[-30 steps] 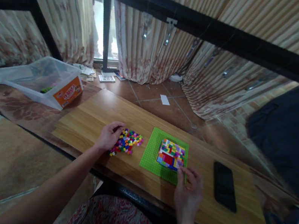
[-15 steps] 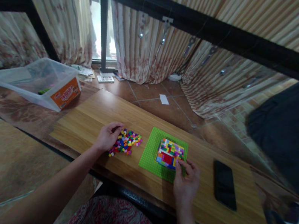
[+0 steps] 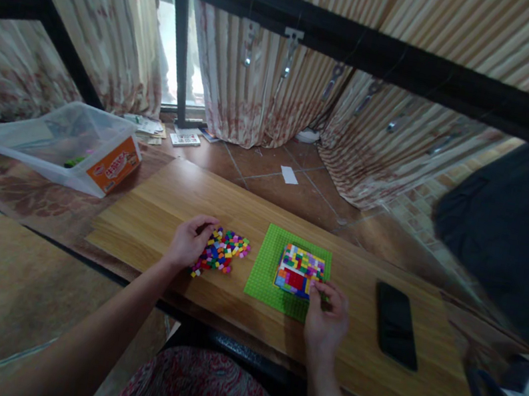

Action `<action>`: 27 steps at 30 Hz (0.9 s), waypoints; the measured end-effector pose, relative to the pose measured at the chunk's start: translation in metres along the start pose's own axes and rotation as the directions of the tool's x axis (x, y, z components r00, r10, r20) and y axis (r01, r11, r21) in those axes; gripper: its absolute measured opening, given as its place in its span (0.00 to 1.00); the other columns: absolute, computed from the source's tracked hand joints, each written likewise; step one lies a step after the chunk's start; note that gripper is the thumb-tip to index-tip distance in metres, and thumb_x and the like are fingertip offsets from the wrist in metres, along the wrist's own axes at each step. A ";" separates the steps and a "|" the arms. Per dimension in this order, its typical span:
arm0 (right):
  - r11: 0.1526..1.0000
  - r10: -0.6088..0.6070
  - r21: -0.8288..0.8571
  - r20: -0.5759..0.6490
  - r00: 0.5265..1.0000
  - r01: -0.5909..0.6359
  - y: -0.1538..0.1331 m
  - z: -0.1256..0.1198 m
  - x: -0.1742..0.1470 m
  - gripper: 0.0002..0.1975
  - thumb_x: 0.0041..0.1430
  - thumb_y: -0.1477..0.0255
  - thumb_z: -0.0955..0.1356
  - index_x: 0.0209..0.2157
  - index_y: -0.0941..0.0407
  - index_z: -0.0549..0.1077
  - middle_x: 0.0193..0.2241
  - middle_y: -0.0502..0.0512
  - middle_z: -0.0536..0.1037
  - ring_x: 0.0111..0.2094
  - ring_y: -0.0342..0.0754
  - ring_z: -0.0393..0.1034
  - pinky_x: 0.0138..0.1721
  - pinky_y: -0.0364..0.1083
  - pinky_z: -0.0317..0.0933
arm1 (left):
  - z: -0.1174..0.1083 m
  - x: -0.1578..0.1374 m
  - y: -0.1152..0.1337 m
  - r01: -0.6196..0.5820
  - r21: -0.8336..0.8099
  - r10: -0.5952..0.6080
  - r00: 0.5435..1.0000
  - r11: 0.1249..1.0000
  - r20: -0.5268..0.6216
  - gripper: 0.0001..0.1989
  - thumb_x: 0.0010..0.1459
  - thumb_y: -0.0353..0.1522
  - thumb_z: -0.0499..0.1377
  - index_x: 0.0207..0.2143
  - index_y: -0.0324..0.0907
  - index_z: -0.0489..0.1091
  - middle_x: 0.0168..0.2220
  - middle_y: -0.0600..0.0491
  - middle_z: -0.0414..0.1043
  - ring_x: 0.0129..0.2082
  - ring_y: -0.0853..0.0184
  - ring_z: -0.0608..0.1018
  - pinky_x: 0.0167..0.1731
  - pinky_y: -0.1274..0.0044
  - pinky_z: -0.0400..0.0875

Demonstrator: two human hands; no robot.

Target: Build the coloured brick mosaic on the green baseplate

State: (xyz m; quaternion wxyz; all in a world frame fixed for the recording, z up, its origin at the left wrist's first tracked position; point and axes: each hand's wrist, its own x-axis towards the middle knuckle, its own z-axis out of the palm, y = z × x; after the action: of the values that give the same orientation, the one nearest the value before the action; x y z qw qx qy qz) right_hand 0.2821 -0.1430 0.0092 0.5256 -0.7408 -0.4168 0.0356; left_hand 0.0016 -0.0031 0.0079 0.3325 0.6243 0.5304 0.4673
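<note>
A multicoloured block of small toy bricks (image 3: 295, 279) stands on a green studded baseplate (image 3: 261, 275). At its near right corner is my right hand (image 3: 327, 317), thumb and fingertips pinched together against the bricks. Whatever lies between those fingertips is too small to make out. To the left, a pile of loose coloured bricks (image 3: 221, 250) lies on the wooden board. My left hand (image 3: 189, 241) rests at the pile's left edge with its fingers curled and closed; its fingertips touch or overhang the bricks, and what they may hold is hidden.
The wooden board (image 3: 195, 190) carries a black phone (image 3: 396, 325) right of the baseplate. A clear plastic bin (image 3: 71, 125) with an orange label stands beyond the board's left end. A dark metal bar (image 3: 323, 29) crosses above, with patterned curtains (image 3: 240, 99) behind.
The whole view has shifted very slightly. Both hands stay at the same places, the left by the pile and the right at the block's corner.
</note>
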 end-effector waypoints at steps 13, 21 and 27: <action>0.989 0.103 0.109 -0.022 0.994 -0.100 0.001 -0.001 0.000 0.16 0.53 0.57 0.69 0.32 0.58 0.75 0.37 0.59 0.76 0.39 0.50 0.71 0.39 0.49 0.65 | 0.001 0.001 -0.005 0.008 -0.008 -0.008 1.000 1.000 0.004 0.12 0.56 0.37 0.56 0.36 0.41 0.76 0.38 0.50 0.78 0.39 0.63 0.78 0.45 0.72 0.72; 0.979 0.206 0.011 0.006 0.979 -0.206 0.000 0.007 0.007 0.24 0.52 0.53 0.68 0.40 0.60 0.75 0.36 0.62 0.78 0.34 0.50 0.71 0.37 0.49 0.64 | 0.001 0.001 -0.005 0.008 -0.012 -0.008 1.000 1.000 0.006 0.11 0.56 0.36 0.56 0.37 0.41 0.76 0.38 0.50 0.78 0.39 0.63 0.78 0.45 0.71 0.72; 0.955 0.274 0.107 0.035 0.961 -0.276 0.005 0.008 0.008 0.25 0.49 0.54 0.70 0.40 0.61 0.75 0.34 0.61 0.79 0.32 0.49 0.72 0.36 0.48 0.64 | 0.001 0.001 -0.005 0.012 -0.025 -0.012 1.000 1.000 0.000 0.11 0.56 0.36 0.56 0.36 0.41 0.76 0.39 0.50 0.78 0.40 0.63 0.78 0.47 0.71 0.72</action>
State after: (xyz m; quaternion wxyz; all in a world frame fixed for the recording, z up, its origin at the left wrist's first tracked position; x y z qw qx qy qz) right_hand 0.2860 -0.1321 0.0050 0.5517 -0.7609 -0.3121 0.1388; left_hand 0.0009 -0.0013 0.0033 0.3430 0.6169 0.5284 0.4717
